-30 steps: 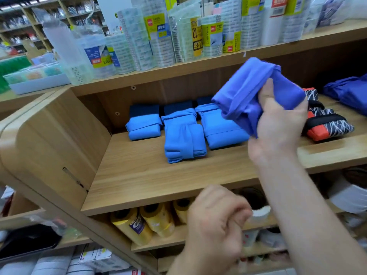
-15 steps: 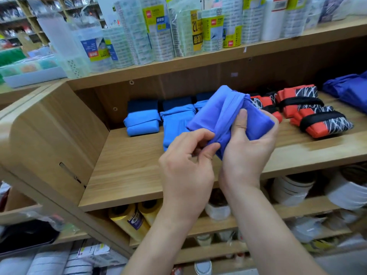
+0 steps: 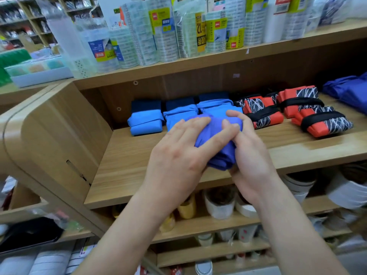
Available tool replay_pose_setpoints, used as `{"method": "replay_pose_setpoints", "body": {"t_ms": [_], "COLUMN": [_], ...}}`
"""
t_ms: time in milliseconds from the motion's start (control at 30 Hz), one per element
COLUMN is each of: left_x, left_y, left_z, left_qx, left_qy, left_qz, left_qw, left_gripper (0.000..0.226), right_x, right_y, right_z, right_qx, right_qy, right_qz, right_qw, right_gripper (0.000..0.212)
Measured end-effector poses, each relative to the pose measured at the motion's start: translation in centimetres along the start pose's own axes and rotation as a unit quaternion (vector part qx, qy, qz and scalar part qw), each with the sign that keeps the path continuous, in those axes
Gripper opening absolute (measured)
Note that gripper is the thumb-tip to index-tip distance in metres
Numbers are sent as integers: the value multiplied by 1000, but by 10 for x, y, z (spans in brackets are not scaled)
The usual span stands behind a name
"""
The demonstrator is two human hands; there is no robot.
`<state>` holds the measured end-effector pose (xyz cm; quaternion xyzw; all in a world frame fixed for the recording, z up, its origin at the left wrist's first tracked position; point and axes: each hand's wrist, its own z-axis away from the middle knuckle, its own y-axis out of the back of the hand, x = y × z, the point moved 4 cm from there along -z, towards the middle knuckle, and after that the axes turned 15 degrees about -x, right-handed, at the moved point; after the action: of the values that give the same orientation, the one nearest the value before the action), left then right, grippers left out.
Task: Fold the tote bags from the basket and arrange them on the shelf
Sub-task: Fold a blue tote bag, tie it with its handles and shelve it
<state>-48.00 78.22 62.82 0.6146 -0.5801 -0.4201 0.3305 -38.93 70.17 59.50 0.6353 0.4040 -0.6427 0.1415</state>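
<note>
Since half a second ago the left hand (image 3: 178, 155) has gone from pinching the lower edge of the blue-violet fabric tote bag (image 3: 218, 157) to lying across its top. The bundle has come lower and looks more tightly squeezed.

That hand now covers the bag's left part with its back to the camera. Its fingers are fairly straight and pressed onto the cloth, and the thumb is stretched across the front of the bundle. The right hand (image 3: 252, 155) grips the bag's right side, with its fingers curled over the top edge and its palm against the cloth.

The bag sits between both hands over the front half of the pale wooden shelf board (image 3: 139, 161). I cannot tell whether it touches the wood.

Just behind the hands, three light-blue folded fabric bags (image 3: 143, 124) lie in a row, partly hidden by the fingers. Darker blue folded pieces (image 3: 147, 105) lie behind them against the back panel. To the right lie red-and-black patterned folded bags wrapped in black bands (image 3: 321, 124), and at the far right edge a loose heap of blue-violet cloth (image 3: 349, 92).

The shelf above holds clear packs of tape rolls with yellow labels (image 3: 158, 36). The shelf below holds yellow and white rolls (image 3: 218, 203).
</note>
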Motion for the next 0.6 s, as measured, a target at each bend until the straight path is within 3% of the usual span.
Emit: {"method": "replay_pose_setpoints", "body": {"t_ms": [67,133,167,267,300,400,533,600], "left_x": [-6,-13,-17,-17,-15,-11,-18,-18], "left_y": [3,7,9,8,6,-2,-11,-14], "left_z": [2,4,5,6,6,10,16,19], "left_qx": [-17,-22,-8,40,53,87,99,96], "left_qy": [8,32,44,68,81,141,224,244], "left_qz": [58,207,312,578,602,595,634,649], "left_qw": [998,977,949,812,793,786,733,714], "left_gripper": [64,62,59,48,43,31,25,23], "right_x": [-4,-5,-7,-13,-13,-12,-9,-11], "right_y": [4,12,15,11,8,1,-6,-9], "right_z": [5,10,12,20,22,26,41,45], "right_qx": [-54,-99,-124,-169,-163,-130,-212,-191], "right_qy": [-7,-24,-21,30,53,98,62,84], "right_qz": [28,59,88,102,92,123,185,220], "right_qw": [998,993,988,980,981,979,958,953], "right_gripper": [36,61,67,69,73,71,113,110]}}
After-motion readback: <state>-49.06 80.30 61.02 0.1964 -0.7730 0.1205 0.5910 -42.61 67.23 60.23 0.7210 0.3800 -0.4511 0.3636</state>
